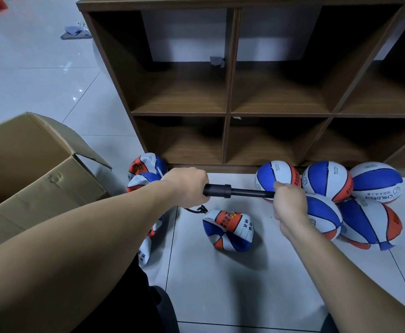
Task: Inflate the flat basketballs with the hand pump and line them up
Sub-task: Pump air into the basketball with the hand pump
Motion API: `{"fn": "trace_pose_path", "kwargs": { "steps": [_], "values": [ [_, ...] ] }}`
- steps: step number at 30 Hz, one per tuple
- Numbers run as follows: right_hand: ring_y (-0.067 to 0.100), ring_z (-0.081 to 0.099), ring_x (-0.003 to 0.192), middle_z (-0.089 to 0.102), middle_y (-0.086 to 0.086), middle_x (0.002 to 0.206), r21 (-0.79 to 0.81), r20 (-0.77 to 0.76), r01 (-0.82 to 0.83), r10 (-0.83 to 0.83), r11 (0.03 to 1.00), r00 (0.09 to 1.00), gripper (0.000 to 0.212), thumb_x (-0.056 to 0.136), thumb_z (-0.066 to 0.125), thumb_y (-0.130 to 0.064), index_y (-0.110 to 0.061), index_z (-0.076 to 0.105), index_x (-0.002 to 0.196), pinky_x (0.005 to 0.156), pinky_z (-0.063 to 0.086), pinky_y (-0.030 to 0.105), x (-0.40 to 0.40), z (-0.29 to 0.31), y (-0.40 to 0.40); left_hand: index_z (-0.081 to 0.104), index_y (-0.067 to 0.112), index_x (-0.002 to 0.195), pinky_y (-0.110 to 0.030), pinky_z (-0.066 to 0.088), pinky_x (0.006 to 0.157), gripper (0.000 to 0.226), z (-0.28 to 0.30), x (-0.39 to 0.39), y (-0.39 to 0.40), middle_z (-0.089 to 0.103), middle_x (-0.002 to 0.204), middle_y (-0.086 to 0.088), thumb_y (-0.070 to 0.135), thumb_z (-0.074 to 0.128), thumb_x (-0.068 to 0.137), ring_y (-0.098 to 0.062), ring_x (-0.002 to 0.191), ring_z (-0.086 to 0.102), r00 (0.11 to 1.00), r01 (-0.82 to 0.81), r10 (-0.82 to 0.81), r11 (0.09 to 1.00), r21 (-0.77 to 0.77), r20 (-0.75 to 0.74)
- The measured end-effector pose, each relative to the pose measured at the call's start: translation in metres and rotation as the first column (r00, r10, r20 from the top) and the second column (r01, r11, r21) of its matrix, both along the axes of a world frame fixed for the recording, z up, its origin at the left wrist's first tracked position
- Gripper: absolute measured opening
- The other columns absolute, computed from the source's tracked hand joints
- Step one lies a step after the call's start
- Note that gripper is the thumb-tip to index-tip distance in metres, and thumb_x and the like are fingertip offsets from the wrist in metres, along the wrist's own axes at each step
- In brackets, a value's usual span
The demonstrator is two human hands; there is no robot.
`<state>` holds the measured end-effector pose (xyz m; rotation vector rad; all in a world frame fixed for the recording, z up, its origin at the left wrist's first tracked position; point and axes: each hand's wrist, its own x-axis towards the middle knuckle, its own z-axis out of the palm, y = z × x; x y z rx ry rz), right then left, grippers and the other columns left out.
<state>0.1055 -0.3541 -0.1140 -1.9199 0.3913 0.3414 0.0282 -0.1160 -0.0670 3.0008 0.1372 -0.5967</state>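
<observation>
Both hands (bare) grip pump (238,191) ends.

I look down on a pale tiled floor (232,272), glossy, with thin dark grout lines and small glints of light at the upper left. A brown wood-grain shelf (229,68) stands straight ahead, its square cubbies open to a pale wall behind the top row. An open cardboard box (35,169) sits on the floor to the left, one flap raised. Far back at the upper left a grey cloth (75,32) lies on the tiles.
</observation>
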Motion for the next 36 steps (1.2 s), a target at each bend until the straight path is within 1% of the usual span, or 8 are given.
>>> {"fn": "trace_pose_path", "kwargs": {
  "steps": [2, 4, 9, 19, 26, 30, 34, 36],
  "values": [
    [0.025, 0.024, 0.065, 0.026, 0.000, 0.058, -0.034, 0.039, -0.021, 0.023, 0.999, 0.999, 0.040, 0.090, 0.052, -0.014, -0.021, 0.028, 0.058, 0.060, 0.020, 0.040, -0.010, 0.001, 0.010, 0.066, 0.027, 0.088, -0.035, 0.058, 0.065, 0.015, -0.002, 0.000, -0.003, 0.066, 0.077, 0.003, 0.039, 0.062, 0.095, -0.020, 0.072, 0.066, 1.000, 0.011, -0.011, 1.000, 0.014, 0.005],
    [0.025, 0.027, 0.064, 0.029, -0.001, 0.057, -0.038, 0.077, -0.031, 0.034, 0.999, 0.996, 0.043, 0.095, 0.053, -0.017, -0.020, 0.030, 0.058, 0.061, 0.023, 0.039, -0.018, 0.001, 0.017, 0.069, 0.026, 0.091, -0.039, 0.063, 0.070, 0.014, -0.004, 0.000, -0.005, 0.066, 0.077, 0.003, 0.038, 0.061, 0.094, -0.022, 0.073, 0.067, 1.000, 0.011, -0.011, 1.000, 0.010, 0.005],
    [0.023, 0.029, 0.062, 0.032, 0.002, 0.062, -0.049, 0.142, -0.049, 0.055, 0.998, 0.988, 0.041, 0.102, 0.052, -0.018, -0.017, 0.032, 0.066, 0.058, 0.022, 0.038, -0.028, 0.002, 0.031, 0.066, 0.026, 0.087, -0.035, 0.058, 0.061, 0.013, -0.002, -0.002, -0.017, 0.066, 0.075, 0.003, 0.036, 0.061, 0.093, -0.021, 0.069, 0.066, 0.999, 0.024, -0.024, 1.000, 0.006, 0.023],
    [0.024, 0.037, 0.062, 0.040, 0.002, 0.063, -0.056, 0.169, -0.116, 0.124, 0.992, 0.978, 0.044, 0.105, 0.050, -0.024, -0.015, 0.037, 0.064, 0.056, 0.029, 0.036, -0.037, 0.005, 0.050, 0.061, 0.023, 0.080, -0.031, 0.046, 0.055, 0.013, 0.003, 0.000, -0.032, 0.066, 0.075, 0.001, 0.031, 0.059, 0.090, -0.023, 0.066, 0.063, 0.999, -0.004, 0.004, 1.000, -0.006, 0.033],
    [0.023, 0.041, 0.063, 0.042, 0.002, 0.066, -0.021, 0.119, -0.196, 0.197, 0.980, 0.973, 0.040, 0.108, 0.050, -0.029, -0.015, 0.045, 0.071, 0.058, 0.032, 0.034, -0.034, -0.001, 0.042, 0.066, 0.024, 0.080, -0.034, 0.054, 0.059, 0.018, 0.000, 0.004, -0.028, 0.066, 0.071, 0.002, 0.036, 0.059, 0.091, -0.025, 0.067, 0.067, 0.999, 0.041, -0.041, 0.999, -0.030, 0.009],
    [0.023, 0.035, 0.061, 0.037, 0.002, 0.065, -0.029, 0.116, -0.218, 0.220, 0.975, 0.968, 0.039, 0.106, 0.052, -0.025, -0.016, 0.040, 0.070, 0.056, 0.027, 0.034, -0.031, 0.000, 0.035, 0.067, 0.024, 0.081, -0.038, 0.060, 0.064, 0.016, 0.000, 0.006, -0.025, 0.068, 0.072, 0.002, 0.035, 0.059, 0.089, -0.025, 0.069, 0.069, 0.999, 0.049, -0.049, 0.998, -0.042, -0.003],
    [0.023, 0.027, 0.063, 0.029, -0.001, 0.060, -0.030, 0.098, -0.149, 0.151, 0.988, 0.984, 0.040, 0.099, 0.054, -0.022, -0.021, 0.031, 0.066, 0.060, 0.021, 0.038, -0.012, 0.004, 0.014, 0.067, 0.025, 0.082, -0.035, 0.058, 0.063, 0.014, 0.000, 0.007, -0.012, 0.066, 0.073, 0.003, 0.036, 0.061, 0.090, -0.021, 0.070, 0.066, 1.000, 0.028, -0.028, 0.999, -0.034, 0.011],
    [0.023, 0.023, 0.063, 0.026, 0.003, 0.064, -0.005, 0.091, -0.116, 0.116, 0.993, 0.989, 0.038, 0.096, 0.055, -0.022, -0.022, 0.030, 0.067, 0.060, 0.019, 0.038, -0.002, 0.003, -0.001, 0.066, 0.026, 0.081, -0.036, 0.058, 0.064, 0.014, 0.001, 0.006, -0.002, 0.067, 0.074, 0.003, 0.037, 0.062, 0.090, -0.020, 0.071, 0.066, 1.000, 0.002, -0.002, 1.000, -0.025, 0.003]
  ]
}}
